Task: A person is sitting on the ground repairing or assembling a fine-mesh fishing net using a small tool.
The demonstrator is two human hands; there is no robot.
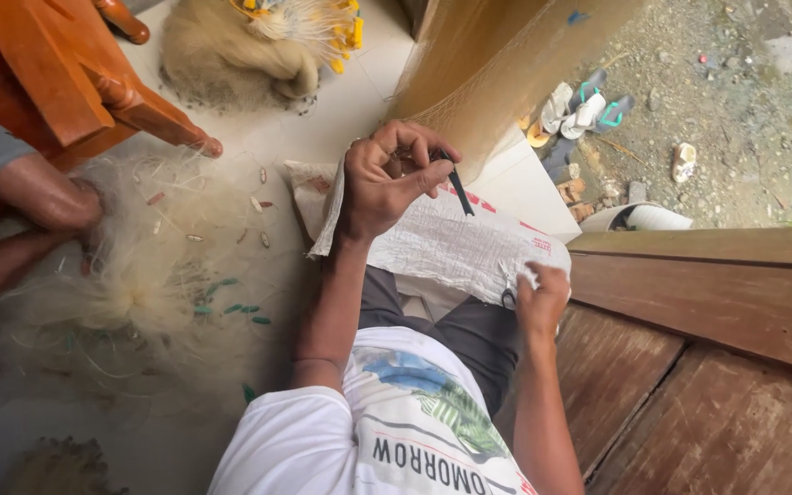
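Step in hand, as judged: net mending. Left hand [387,183] is raised, fingers pinched on a slim dark needle [458,191] and a bit of the fine net [497,64] that hangs taut above it. Right hand [541,298] sits low at the edge of the white sack [451,243] on the lap, fingers curled on something small and dark, likely scissors [509,298]; too small to be sure.

Where the work is: the needle pokes out below the left fingertips, touching the lower hem of the hung net, just over the sack.

Next move calls for, by judgement: keeping the mesh tight in the pinch while the needle passes through a loop, right hand free to pull the line or cut. The thread itself cannot be made out.

Counts:
- hands of the wearer: 2
- needle: 1
- sack: 1
- hung net: 1
- net heaps on floor: 2, a pale one [139,293] at left with green floats, a tan one [231,50] at top with yellow floats
- wooden chair [66,73]: 1, partly in view
- other person: 1, only an arm [38,192] and a grey sleeve seen at left
- sandals [584,110] outside: about 4, overlapping
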